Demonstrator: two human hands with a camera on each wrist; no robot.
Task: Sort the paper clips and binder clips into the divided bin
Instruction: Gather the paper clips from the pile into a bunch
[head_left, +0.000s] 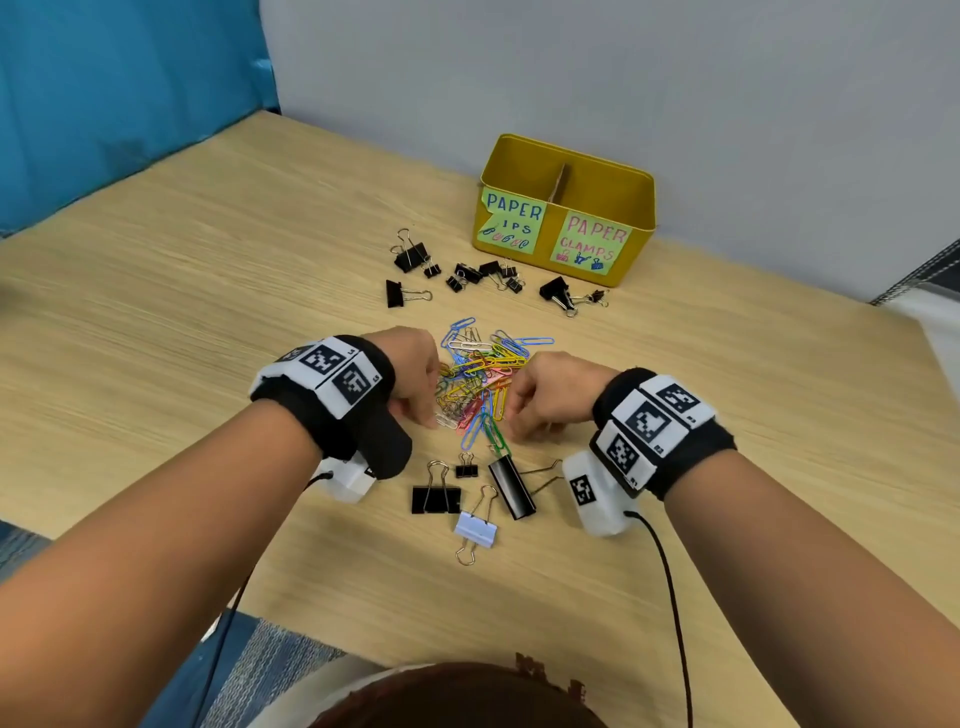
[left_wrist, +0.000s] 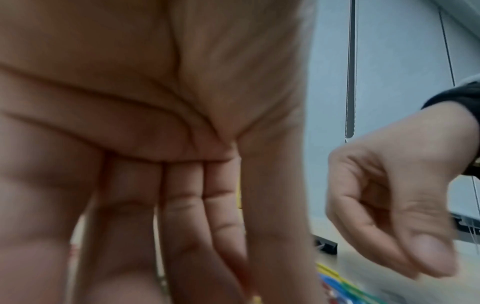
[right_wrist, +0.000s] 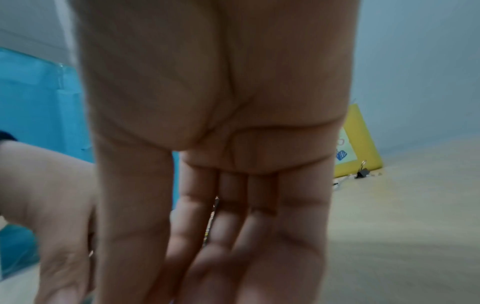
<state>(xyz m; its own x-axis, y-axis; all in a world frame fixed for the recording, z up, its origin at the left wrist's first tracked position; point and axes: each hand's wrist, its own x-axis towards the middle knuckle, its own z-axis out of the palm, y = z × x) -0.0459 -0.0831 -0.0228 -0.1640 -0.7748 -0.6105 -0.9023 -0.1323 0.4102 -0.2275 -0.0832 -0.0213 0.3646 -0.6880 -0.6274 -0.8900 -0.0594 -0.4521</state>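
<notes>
A heap of coloured paper clips (head_left: 483, 374) lies mid-table between my two hands. My left hand (head_left: 423, 410) stands at the heap's left edge, fingers straight and pointing down at the table, as the left wrist view (left_wrist: 182, 226) also shows. My right hand (head_left: 519, 423) stands at the heap's right edge, fingers down and slightly bent; I see nothing held in it (right_wrist: 233, 226). The yellow divided bin (head_left: 623, 182), labelled for paper clips on the left and paper clamps on the right, stands at the back. Several black binder clips (head_left: 467, 273) lie in front of it.
Nearer to me lie a black binder clip (head_left: 436, 499), a small black one (head_left: 466, 470), a long black one (head_left: 511, 488) and a pale lilac one (head_left: 475, 527). A grey wall rises behind the bin and a blue panel (head_left: 104, 104) stands at the left. Cables hang from both wrist cameras.
</notes>
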